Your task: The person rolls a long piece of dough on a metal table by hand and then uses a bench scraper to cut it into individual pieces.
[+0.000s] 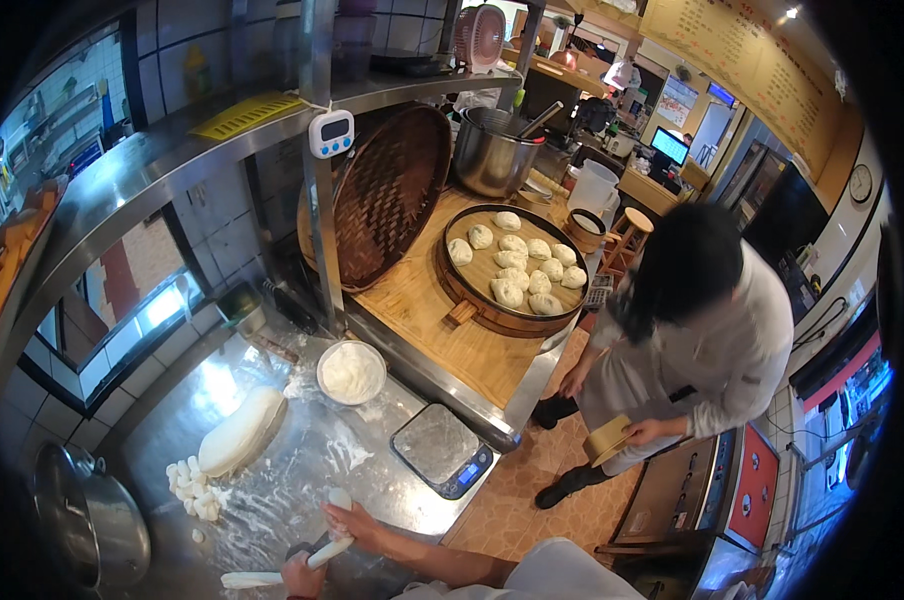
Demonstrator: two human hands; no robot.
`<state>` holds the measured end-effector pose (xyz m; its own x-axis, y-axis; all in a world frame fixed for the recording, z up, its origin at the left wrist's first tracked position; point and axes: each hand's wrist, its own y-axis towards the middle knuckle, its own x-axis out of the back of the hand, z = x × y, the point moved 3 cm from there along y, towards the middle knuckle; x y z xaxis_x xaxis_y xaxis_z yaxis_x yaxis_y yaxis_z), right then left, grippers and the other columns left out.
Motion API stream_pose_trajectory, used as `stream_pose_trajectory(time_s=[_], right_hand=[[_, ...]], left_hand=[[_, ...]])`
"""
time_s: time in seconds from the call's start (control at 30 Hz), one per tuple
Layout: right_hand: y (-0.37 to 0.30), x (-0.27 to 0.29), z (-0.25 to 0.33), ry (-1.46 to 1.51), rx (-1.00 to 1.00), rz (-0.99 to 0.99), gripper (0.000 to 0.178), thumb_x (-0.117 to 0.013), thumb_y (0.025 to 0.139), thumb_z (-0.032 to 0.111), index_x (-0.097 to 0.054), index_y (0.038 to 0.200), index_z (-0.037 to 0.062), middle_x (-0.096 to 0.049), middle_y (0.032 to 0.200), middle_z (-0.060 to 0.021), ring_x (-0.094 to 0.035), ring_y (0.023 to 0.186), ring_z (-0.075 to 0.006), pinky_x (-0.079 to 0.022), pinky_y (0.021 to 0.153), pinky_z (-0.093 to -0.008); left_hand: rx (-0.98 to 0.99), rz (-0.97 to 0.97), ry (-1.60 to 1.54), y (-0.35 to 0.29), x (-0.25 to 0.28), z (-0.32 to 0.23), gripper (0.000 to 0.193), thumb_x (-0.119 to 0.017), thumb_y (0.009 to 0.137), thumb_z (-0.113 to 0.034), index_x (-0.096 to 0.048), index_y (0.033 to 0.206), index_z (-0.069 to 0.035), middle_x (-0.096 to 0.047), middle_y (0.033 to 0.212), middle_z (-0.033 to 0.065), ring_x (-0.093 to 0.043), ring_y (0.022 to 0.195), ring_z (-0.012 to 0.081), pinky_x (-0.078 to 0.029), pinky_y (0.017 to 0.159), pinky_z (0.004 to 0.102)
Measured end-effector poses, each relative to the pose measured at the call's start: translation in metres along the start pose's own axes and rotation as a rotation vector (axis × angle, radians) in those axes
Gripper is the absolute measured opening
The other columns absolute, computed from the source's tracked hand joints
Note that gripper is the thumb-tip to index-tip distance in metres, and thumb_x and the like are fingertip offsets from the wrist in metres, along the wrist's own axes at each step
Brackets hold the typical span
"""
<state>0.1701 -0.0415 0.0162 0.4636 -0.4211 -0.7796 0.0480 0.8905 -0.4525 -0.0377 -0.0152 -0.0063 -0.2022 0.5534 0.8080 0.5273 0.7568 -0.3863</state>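
Observation:
A long white dough rope (pixel 249 580) slants over the floured steel worktop near the lower edge. My left hand (pixel 305 577) is wrapped round its middle, the arm cut off by the frame. Farther up, my right hand (pixel 352 526) closes on the rope's other end, and a rounded tip of dough shows above the fingers. To the left lies a heap of small dough pieces (pixel 194 488), with one loose piece below it. Beside the heap rests a big smooth loaf-shaped lump of dough (pixel 242 433).
A bowl of flour (pixel 352 373) and a digital scale (pixel 436 450) stand beyond my hands. A steel pot (pixel 90 515) is at far left. Filled buns sit in a round steamer tray (pixel 447 262) on a wooden board. A co-worker (pixel 707 330) stands at right, holding a wooden box-like thing.

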Motion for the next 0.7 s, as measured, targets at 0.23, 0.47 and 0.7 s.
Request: stream_pose_trajectory(time_s=[0.23,0.47,0.7], right_hand=[[-0.009,-0.028,0.054,0.103,0.129,-0.019,0.029,-0.061,0.103,0.025,-0.05,0.078,0.0133,-0.038,0.058,0.0051,-0.039,0.05,-0.009,-0.042,0.056,-0.0305],[-0.018,0.0,0.053,0.121,0.09,0.035,0.03,-0.057,0.105,0.025,-0.05,0.078,0.0138,-0.039,0.06,0.0037,-0.038,0.05,-0.0102,-0.042,0.058,-0.0311],[-0.023,-0.012,0.092,0.227,0.151,-0.196,0.026,-0.059,0.103,0.023,-0.052,0.08,0.0142,-0.045,0.064,0.0019,-0.047,0.058,-0.0141,-0.046,0.064,-0.0329]], left_hand=[[0.27,0.005,0.167,-0.019,-0.007,0.089,0.039,-0.067,0.087,-0.041,-0.072,0.11,-0.01,-0.072,0.1,0.0203,-0.066,0.091,0.0439,-0.052,0.081,0.0536],[0.058,-0.334,0.264,-0.026,0.002,0.17,0.034,-0.071,0.081,-0.037,-0.075,0.102,-0.01,-0.073,0.092,0.0168,-0.068,0.083,0.0396,-0.053,0.075,0.0493],[0.277,-0.301,0.29,-0.056,0.045,0.178,0.031,-0.072,0.084,-0.029,-0.072,0.101,-0.003,-0.071,0.099,0.0217,-0.065,0.095,0.04,-0.052,0.082,0.05]])
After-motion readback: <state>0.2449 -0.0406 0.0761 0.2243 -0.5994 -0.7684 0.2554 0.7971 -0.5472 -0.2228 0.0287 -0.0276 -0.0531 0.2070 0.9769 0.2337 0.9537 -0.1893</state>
